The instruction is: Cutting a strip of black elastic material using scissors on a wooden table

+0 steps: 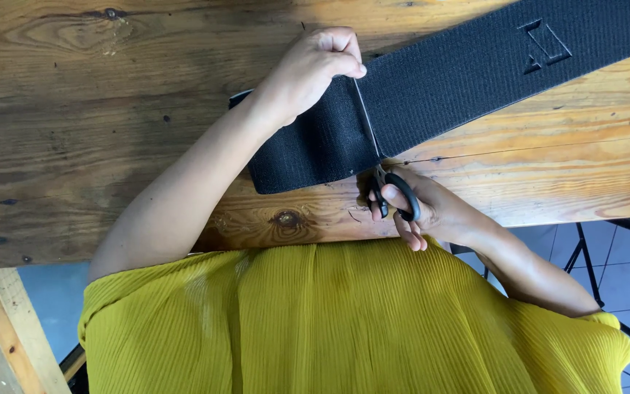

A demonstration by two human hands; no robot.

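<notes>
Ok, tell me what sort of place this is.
Probably a home or small craft workshop: a rough knotty wooden plank table, a wide black woven fabric strap being cut with black-handled scissors, and a pale tiled floor with a thin black stand leg beside the table.

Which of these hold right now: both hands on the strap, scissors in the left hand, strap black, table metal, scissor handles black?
1. Both hands are on the strap. False: only the left hand pinches the black strap at its far edge; the right hand holds the scissors.
2. The scissors are in the left hand. False: they are in the right hand.
3. The strap is black. True.
4. The table is metal. False: it is knotted wood.
5. The scissor handles are black. True.
</notes>
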